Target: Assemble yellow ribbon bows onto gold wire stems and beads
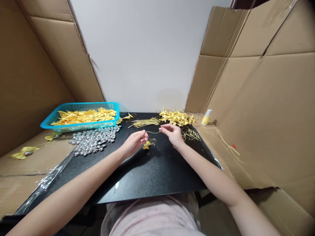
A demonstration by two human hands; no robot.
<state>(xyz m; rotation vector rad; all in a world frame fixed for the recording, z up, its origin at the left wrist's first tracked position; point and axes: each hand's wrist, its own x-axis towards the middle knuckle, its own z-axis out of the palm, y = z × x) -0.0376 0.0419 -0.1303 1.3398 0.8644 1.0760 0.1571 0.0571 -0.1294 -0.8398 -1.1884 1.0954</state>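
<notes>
A thin gold tie (153, 132) stretches between my two hands over the black tabletop. My left hand (136, 141) pinches one end of it, with thumb and fingertips pressed together. The other end is pinched between the thumb and fingers of my right hand (172, 133). Just below my left fingers is a small yellow ribbon bow (146, 145), with something clear or shiny blurred beside it. Whether the bow hangs from the left hand or from the tie, I cannot tell. Behind my hands lies a bundle of straight gold ties (145, 122).
A blue basket (81, 124) of yellow ribbon pieces stands back left, with silver beads (92, 142) spread before it. Finished-looking yellow bows (177, 117) are heaped back right, near loose tie scraps (190, 134). A thread cone (206, 117) stands on cardboard at right. Cardboard walls flank the table.
</notes>
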